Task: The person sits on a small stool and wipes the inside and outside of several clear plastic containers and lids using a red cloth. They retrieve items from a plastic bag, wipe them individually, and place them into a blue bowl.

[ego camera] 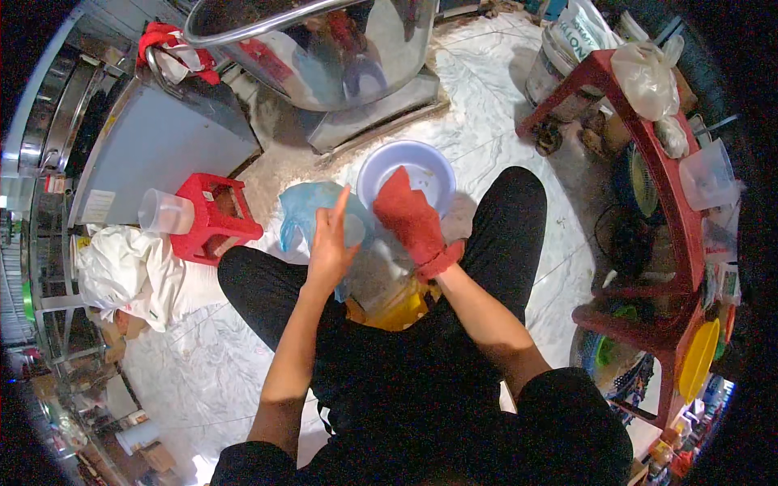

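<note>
My bare left hand (330, 249) is above a crumpled blue plastic bag (316, 197). Its index finger points away from me, with the thumb apart from it, and I see nothing held. A pale, translucent round thing (354, 229) shows just beside that hand, too blurred to name. Red cloth, like a mitt or thick glove (404, 209), covers my right hand (410, 222) up to the wrist. That hand overlaps the near side of a lavender plastic basin (447, 164), where a few small bits lie inside. The cloth hides my right fingers.
A yellow plastic bag (401, 310) lies between my legs. Left of me stand a red plastic stool (213, 212) with a clear cup (164, 212), and a white sack (127, 267). A large steel vessel (389, 73) rises ahead. A dark red plastic table (668, 200) is at right.
</note>
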{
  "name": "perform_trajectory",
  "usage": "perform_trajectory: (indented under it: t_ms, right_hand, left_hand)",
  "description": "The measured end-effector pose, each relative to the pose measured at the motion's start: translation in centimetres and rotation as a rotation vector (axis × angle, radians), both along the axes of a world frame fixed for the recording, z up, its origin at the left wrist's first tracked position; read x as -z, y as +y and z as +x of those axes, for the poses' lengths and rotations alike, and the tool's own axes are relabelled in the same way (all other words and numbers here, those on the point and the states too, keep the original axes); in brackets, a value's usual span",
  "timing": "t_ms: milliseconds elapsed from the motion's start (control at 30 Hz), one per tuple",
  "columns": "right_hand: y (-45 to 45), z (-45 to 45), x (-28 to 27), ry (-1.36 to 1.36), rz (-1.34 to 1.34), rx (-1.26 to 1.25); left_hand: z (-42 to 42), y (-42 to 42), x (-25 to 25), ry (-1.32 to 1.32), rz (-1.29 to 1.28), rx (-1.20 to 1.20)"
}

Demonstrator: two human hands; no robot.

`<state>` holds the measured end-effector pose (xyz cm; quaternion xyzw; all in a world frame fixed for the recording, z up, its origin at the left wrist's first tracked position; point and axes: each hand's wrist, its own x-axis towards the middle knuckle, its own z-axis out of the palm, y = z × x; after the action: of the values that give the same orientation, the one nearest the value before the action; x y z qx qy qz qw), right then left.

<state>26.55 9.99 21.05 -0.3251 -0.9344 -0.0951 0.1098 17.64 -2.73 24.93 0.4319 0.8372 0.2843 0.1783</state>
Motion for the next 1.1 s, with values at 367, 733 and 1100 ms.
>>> perform_trajectory:
  t_ms: [367,733,1100]
  right_hand:
    - [0.6,1.3,-0.2,0.497,-0.529,-0.427]
    - [-1.3,1.8,-2.9,-0.055,1.069,-0.533]
    - [-2.1,2.4,2.0,0.142,-0.372,-0.423]
  left_hand:
    - [-1.7,-0.4,3.4,-0.833,0.349,-0.153]
    - [0.0,-0.4,5.4,-1.008,0.074,-0.51]
    - [0.4,0.4,4.9,0.158,0.171,0.004]
